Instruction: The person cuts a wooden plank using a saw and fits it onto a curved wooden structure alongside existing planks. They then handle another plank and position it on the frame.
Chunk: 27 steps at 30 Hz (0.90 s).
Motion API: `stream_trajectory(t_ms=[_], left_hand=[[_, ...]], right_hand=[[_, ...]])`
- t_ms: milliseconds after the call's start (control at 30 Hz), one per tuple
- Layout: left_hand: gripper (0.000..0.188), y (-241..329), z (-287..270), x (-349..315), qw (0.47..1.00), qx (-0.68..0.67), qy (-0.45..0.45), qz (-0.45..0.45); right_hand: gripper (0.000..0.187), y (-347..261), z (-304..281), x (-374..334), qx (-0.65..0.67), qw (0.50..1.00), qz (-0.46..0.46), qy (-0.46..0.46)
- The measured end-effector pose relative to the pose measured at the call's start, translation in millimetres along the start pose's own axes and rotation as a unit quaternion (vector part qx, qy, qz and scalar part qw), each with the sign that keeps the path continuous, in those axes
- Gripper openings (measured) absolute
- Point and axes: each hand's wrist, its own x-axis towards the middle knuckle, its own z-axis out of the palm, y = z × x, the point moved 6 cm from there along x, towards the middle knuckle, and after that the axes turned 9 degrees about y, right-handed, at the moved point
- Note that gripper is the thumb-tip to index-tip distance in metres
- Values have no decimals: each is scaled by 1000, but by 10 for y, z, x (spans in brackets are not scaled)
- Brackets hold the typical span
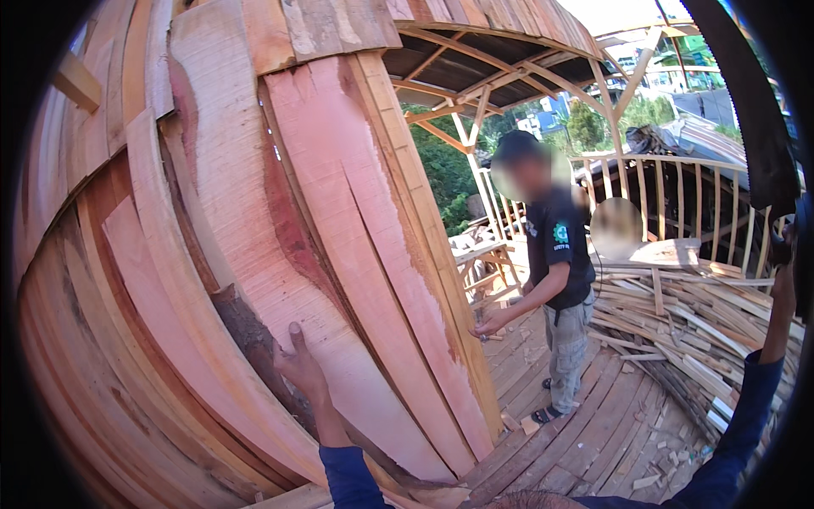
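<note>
My left hand (303, 366) grips the bark-covered edge of a wide, pale pink plank (242, 187), thumb up on its face and fingers mostly hidden behind the edge. The plank leans lengthwise against a wall of upright boards, its wavy sides showing darker red wood. At the far right my right hand (783, 246) is raised, wrapped round the lower end of a handsaw (748, 93). Its dark blade points upward, with a finely toothed edge toward the left. Shadow and the picture's rim hide part of that hand.
A co-worker (560, 246) in a dark shirt stands by the timber post (424, 237), one hand near it. Behind lies a large pile of wood strips (678, 339), beside a slatted railing (670, 195). Offcuts litter the plank floor (585, 416). An overlapping board edge (331, 55) juts out above.
</note>
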Motion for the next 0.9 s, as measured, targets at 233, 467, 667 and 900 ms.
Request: stream_trajectory(t_ms=[233, 467, 667, 900], left_hand=[[68, 346, 407, -935, 990, 122, -17, -68], [71, 1114, 870, -1550, 984, 62, -143, -89], [68, 1772, 1672, -2556, 939, -100, -297, -138], [60, 2632, 2610, -3573, 869, -209, -408, -186]], right_hand=[[26, -1091, -1341, -148, 91, 979, 105, 146], [9, -1601, -2531, -376, 22, 955, 142, 261], [15, -2283, -3897, -544, -108, 926, 112, 345], [14, -2661, -4888, -459, -187, 876, 78, 438]])
